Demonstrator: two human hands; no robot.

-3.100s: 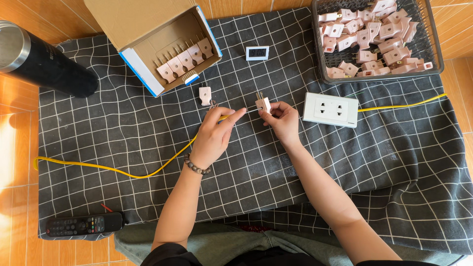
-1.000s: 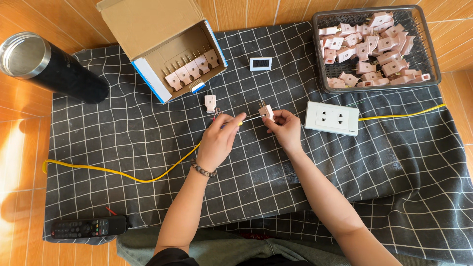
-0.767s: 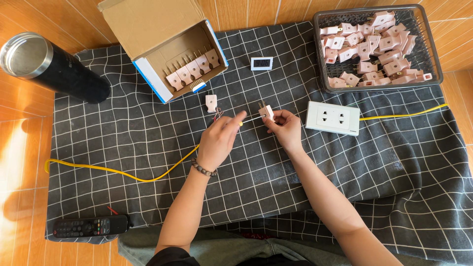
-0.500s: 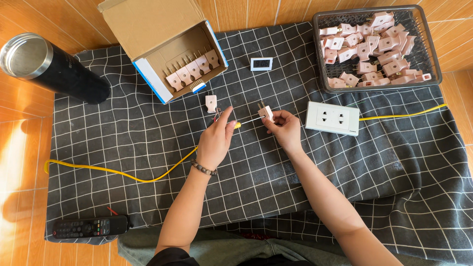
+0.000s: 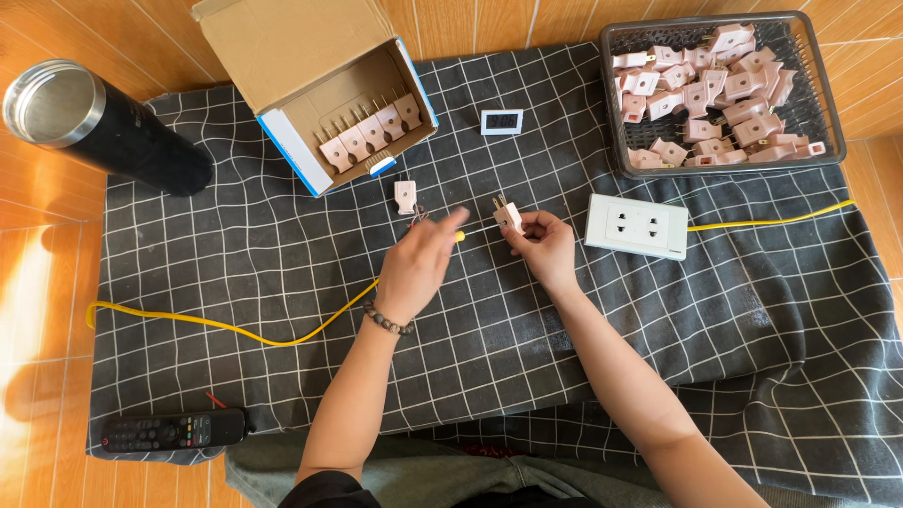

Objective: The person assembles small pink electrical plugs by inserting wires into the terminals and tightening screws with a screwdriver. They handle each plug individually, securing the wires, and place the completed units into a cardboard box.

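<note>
Head view: right hand [image 5: 547, 246] pinches a small pale-pink plug [image 5: 509, 216] in a fingertip grip, two metal prongs pointing up-left, held just above the checked cloth [image 5: 282, 273], between the left hand and the white socket block [image 5: 637, 226]. Left hand [image 5: 420, 263] is blurred, fingers half curled near the yellow wire [image 5: 235, 329] end; can't tell if its grip holds anything, w/ a 2nd pink plug [image 5: 405, 195] lying just beside it. More pink plugs in the wire basket [image 5: 818, 103] and cardboard box [image 5: 310, 113].
</note>
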